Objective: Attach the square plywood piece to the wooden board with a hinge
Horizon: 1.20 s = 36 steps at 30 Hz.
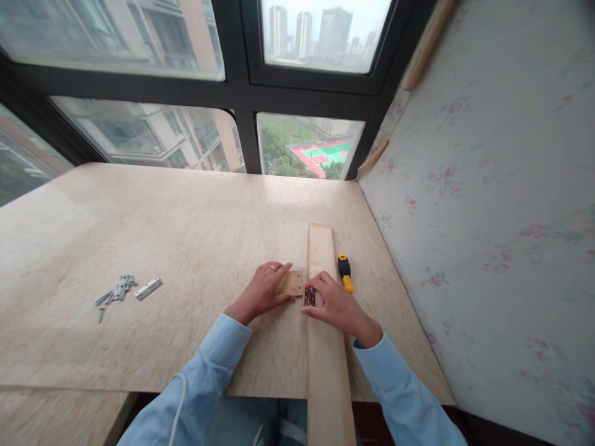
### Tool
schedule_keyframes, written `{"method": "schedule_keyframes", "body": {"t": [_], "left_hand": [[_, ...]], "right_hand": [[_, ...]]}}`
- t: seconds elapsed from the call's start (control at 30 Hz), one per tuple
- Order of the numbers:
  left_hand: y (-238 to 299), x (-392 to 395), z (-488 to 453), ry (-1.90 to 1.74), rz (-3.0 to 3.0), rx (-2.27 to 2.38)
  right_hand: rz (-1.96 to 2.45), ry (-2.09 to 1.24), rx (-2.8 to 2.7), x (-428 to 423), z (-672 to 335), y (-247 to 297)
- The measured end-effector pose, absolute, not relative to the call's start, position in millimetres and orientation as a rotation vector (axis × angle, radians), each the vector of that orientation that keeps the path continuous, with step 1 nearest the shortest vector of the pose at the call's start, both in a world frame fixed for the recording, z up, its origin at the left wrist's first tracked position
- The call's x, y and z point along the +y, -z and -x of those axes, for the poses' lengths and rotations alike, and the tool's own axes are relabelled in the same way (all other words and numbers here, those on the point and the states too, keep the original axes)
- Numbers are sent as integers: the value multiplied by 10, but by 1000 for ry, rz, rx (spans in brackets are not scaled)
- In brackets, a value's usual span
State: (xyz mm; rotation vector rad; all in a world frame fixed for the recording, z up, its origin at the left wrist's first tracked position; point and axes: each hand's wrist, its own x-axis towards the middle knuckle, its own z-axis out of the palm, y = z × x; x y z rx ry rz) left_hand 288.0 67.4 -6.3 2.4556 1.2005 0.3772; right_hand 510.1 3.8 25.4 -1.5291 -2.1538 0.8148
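Right hand: this hand (339,303) has thumb and fingertips closed on the edges of a dark hinged plate (309,298), the palm side over the board.
Left hand: this hand (264,290) grips a small wooden piece (294,283) between its thumb below and fingers above; two holes show near the piece's right edge.
Dark hinged plate: at the left edge of the long board, just beside the small wooden piece.
Long board: this pale board (320,248) runs away from the person and overhangs the near edge of the tabletop (186,229).
Screwdriver: the black-and-yellow tool (344,272) lies just right of the board.
Loose hardware: well to the left, silvery metal pieces (123,287), a long metal plate (149,289) and a screw (101,315).
Surroundings: a dark window frame (246,93) ahead, a flowered wall (488,186) right.
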Motion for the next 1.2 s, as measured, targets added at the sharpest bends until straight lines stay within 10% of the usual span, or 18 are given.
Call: {"method": "schedule_keyframes", "body": {"t": [1.2], "left_hand": [[133,334,-2818,-720,-2222,995]], "right_hand": [[1567,-837,-2094,-13,-5080,-282]]}}
